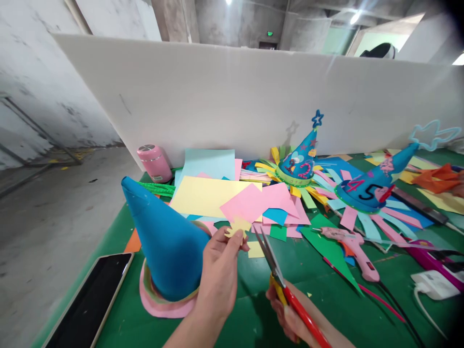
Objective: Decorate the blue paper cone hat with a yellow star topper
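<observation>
Between the thumb and fingers of my left hand [223,270] is a small yellow paper cutout [237,228] with a jagged outline. My right hand [295,311] grips a pair of scissors [277,275] with red and yellow handles. Its blades point up and away, slightly parted, just right of the cutout and not touching it. Left of my left hand stands a plain blue paper cone hat [168,241] with a pink and green brim [170,309], partly hidden by my forearm.
Coloured paper sheets [203,193] lie ahead. Two decorated cone hats [299,162] stand behind, right. A pink glue gun [357,246] with its cord lies at right. At left are a phone [94,299] and a pink cup [154,163]. A white board [217,96] borders the green table [253,295].
</observation>
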Demonstrator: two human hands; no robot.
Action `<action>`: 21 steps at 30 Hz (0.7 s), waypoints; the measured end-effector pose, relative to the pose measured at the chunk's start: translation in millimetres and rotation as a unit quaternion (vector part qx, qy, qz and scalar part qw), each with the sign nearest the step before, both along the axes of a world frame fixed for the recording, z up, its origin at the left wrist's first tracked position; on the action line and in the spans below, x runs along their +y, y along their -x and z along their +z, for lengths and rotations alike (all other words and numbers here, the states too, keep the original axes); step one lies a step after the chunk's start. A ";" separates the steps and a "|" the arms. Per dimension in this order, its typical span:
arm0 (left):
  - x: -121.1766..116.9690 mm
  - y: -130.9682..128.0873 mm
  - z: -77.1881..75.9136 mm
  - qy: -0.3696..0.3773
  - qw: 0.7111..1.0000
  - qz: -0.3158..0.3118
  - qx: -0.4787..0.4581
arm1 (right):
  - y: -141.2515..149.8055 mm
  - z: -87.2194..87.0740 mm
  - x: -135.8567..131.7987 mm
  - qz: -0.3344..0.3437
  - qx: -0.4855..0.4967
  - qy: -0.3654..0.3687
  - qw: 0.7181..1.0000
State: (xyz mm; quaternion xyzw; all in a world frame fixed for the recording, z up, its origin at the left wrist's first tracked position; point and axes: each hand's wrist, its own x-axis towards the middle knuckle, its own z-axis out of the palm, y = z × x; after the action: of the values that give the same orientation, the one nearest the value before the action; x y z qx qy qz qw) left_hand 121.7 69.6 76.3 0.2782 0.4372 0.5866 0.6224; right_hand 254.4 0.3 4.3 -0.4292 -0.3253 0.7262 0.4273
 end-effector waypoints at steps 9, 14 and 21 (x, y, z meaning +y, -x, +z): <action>-14.5 -11.1 -1.9 0.019 0.986 -0.161 0.043 | 2.2 57.2 24.0 -0.216 -0.031 -0.094 0.971; -14.4 -12.5 0.2 0.026 0.985 -0.167 0.023 | 9.3 61.8 28.5 -0.238 -0.029 -0.090 0.967; -14.3 -12.1 -0.8 0.007 0.984 -0.172 0.034 | 10.2 56.3 30.7 -0.251 -0.037 -0.092 0.963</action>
State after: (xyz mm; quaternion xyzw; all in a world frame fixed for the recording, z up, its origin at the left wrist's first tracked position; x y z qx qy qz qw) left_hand 133.8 55.4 75.5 0.3646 0.4073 0.4580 0.7009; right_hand 244.3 31.1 60.6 -0.4822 -0.2882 0.5462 0.6214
